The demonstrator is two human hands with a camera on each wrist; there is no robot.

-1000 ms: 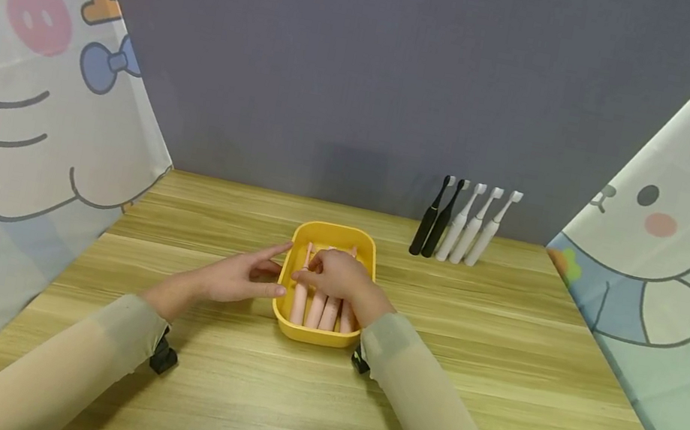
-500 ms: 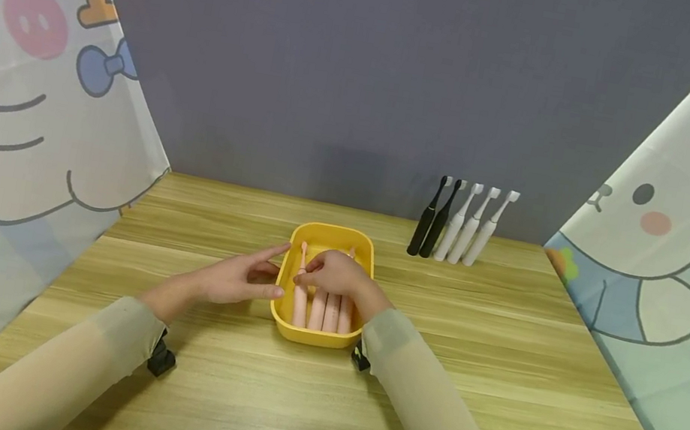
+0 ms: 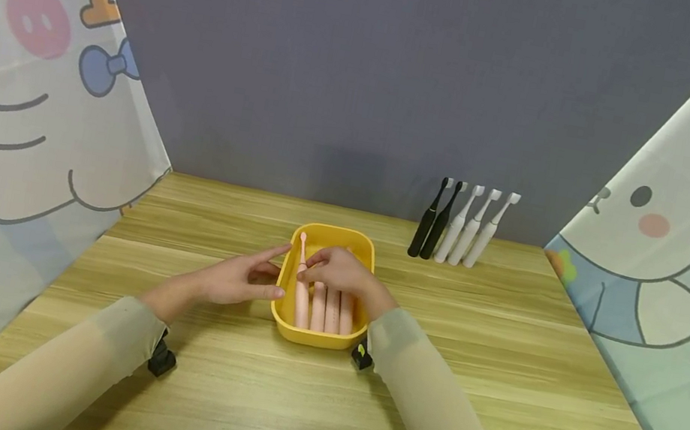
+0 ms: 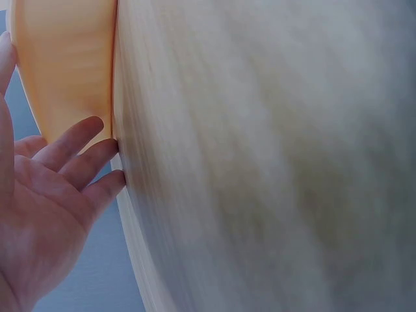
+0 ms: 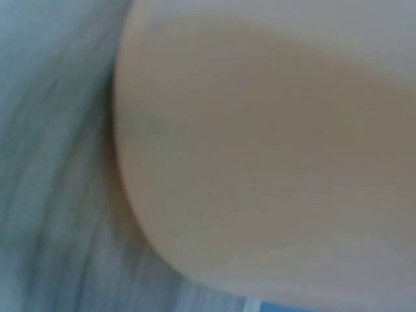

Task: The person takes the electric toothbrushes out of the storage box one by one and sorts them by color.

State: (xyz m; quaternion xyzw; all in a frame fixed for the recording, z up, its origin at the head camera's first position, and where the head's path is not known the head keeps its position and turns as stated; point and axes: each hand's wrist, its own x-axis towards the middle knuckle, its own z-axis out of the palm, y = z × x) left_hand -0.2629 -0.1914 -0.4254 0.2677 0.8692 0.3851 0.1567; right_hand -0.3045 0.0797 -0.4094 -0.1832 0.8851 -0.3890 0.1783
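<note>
A yellow bin (image 3: 317, 340) stands on the wooden table in front of me, with several pink electric toothbrushes (image 3: 332, 312) lying side by side in it. My right hand (image 3: 338, 272) reaches over the bin and pinches the leftmost pink toothbrush (image 3: 302, 305), whose head points to the far left corner. The heads of the others are mostly hidden under this hand. At the bin's left side my left hand (image 3: 234, 280) rests with spread fingers and thumb against the wall. The left wrist view shows those fingers by the bin wall (image 4: 65, 65); the bin's blurred side (image 5: 260, 169) fills the right wrist view.
Two black electric toothbrushes (image 3: 430, 229) and three white ones (image 3: 467, 237) stand upright in a row at the back right, near the grey partition (image 3: 367, 82). Cartoon-printed cloths (image 3: 54, 67) border both sides of the table (image 3: 259, 398).
The leftmost pink toothbrush has shifted: its head has moved up and left toward the bin's far left corner. My right hand has moved only slightly, and my left hand stays in place.
</note>
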